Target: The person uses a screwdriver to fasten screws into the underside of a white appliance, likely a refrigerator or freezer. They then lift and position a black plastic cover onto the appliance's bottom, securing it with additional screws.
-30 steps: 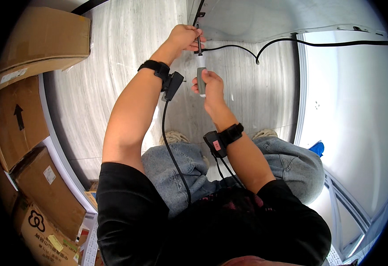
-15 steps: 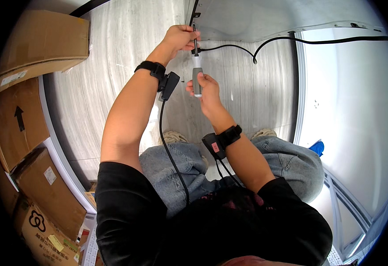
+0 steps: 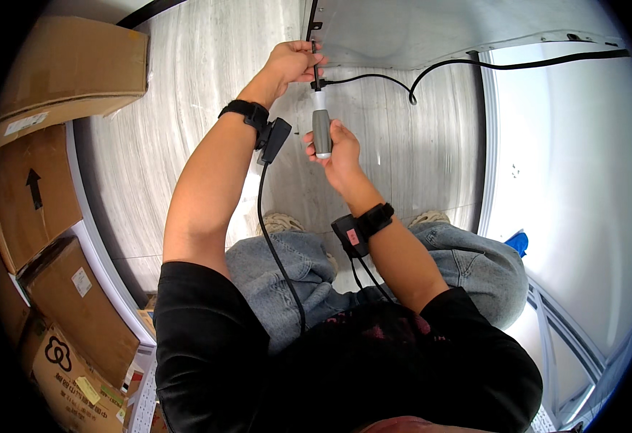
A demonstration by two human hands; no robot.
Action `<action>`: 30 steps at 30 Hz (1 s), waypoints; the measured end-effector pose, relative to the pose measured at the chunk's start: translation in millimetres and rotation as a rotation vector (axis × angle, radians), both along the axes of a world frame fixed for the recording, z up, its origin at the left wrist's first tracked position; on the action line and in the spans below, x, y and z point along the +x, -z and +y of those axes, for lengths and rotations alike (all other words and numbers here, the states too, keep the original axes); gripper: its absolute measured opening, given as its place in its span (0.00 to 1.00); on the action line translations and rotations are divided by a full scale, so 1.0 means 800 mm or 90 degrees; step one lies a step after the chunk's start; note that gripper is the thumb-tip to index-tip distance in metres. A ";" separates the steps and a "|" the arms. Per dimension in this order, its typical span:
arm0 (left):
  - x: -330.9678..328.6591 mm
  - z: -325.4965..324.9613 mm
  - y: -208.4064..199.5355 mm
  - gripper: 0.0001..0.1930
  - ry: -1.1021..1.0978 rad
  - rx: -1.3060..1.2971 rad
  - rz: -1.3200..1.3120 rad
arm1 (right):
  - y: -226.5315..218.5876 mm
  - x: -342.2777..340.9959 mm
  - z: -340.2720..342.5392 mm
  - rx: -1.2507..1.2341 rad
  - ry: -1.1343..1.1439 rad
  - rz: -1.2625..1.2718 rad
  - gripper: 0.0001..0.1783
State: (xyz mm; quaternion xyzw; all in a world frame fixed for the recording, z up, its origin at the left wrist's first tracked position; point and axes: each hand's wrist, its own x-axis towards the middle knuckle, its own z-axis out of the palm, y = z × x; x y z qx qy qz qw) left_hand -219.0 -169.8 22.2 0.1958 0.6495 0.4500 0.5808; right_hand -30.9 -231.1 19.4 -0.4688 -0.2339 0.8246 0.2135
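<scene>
A screwdriver (image 3: 321,134) with a grey and white handle points away from me, its dark shaft running up to the edge of a grey metal panel (image 3: 431,32). My right hand (image 3: 342,153) is curled round the handle from the right, the thumb along its side. Farther up, my left hand (image 3: 295,63) has its fingers closed about the shaft near the tip, by the panel's corner. The tip itself and any screw there are too small to make out. A black cable (image 3: 373,76) starts beside the shaft and loops off to the right.
Brown cardboard boxes (image 3: 77,65) are stacked along the left. At the right stands a white panel (image 3: 568,159), with a blue object (image 3: 518,242) by its lower part. Wood-look flooring (image 3: 207,65) lies under my hands. Wired black wrist straps (image 3: 247,110) sit on both forearms.
My right hand has turned slightly on the handle, its thumb shifting from the top toward the right side. My left hand stays in nearly the same place on the shaft.
</scene>
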 end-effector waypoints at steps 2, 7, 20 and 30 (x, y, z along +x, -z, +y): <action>0.004 0.001 0.002 0.17 -0.006 -0.017 0.025 | -0.004 -0.004 0.000 0.032 -0.017 -0.064 0.17; 0.009 -0.004 0.004 0.21 0.029 -0.024 0.120 | 0.003 -0.011 -0.013 0.170 -0.077 -0.193 0.19; 0.077 0.012 0.005 0.19 0.481 -0.023 -0.032 | -0.008 0.141 0.101 0.363 -0.192 -0.316 0.10; 0.336 0.097 -0.031 0.15 0.512 0.036 -0.081 | -0.072 0.396 0.209 0.434 -0.324 -0.375 0.09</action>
